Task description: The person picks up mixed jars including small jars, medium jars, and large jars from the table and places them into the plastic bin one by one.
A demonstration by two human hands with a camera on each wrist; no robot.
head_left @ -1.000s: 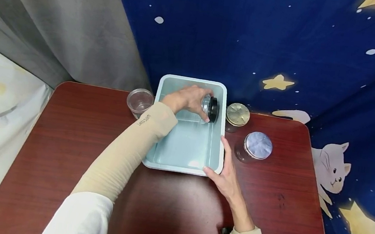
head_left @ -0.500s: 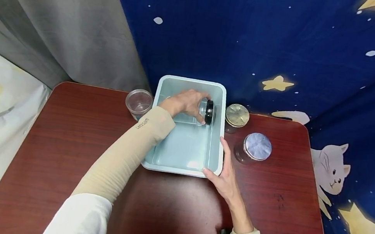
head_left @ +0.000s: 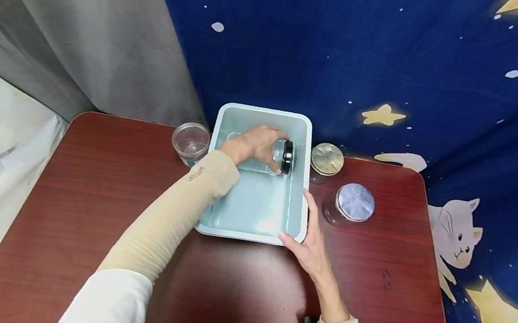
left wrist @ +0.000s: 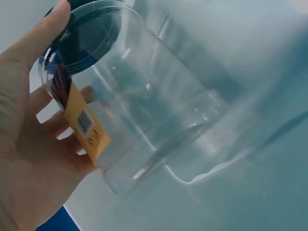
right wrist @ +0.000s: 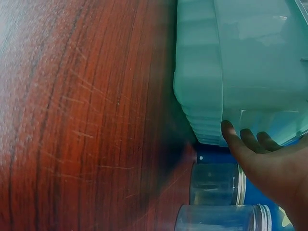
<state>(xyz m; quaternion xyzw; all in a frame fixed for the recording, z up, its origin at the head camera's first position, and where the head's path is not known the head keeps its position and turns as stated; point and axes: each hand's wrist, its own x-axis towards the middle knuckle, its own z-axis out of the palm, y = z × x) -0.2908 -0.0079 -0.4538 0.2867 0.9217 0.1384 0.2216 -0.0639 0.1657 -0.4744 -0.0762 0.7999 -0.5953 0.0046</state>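
Inside a light blue plastic bin, a clear plastic jar with a black lid lies on its side, the lid toward the right wall. My left hand grips the jar near its lid end, thumb on one side and fingers on the other. A yellow label with a barcode shows beside the fingers in the left wrist view. My right hand holds the bin's near right corner, its thumb at the front rim and its fingers against the outer side wall.
Right of the bin stand a clear jar with a gold lid and another with a silver-blue lid. An open clear container stands left of it on the reddish-brown table. Curtains hang behind the far edge.
My left hand has shifted the jar slightly left and toward me within the bin, so the black lid sits farther from the right wall. The right hand keeps its hold on the corner.
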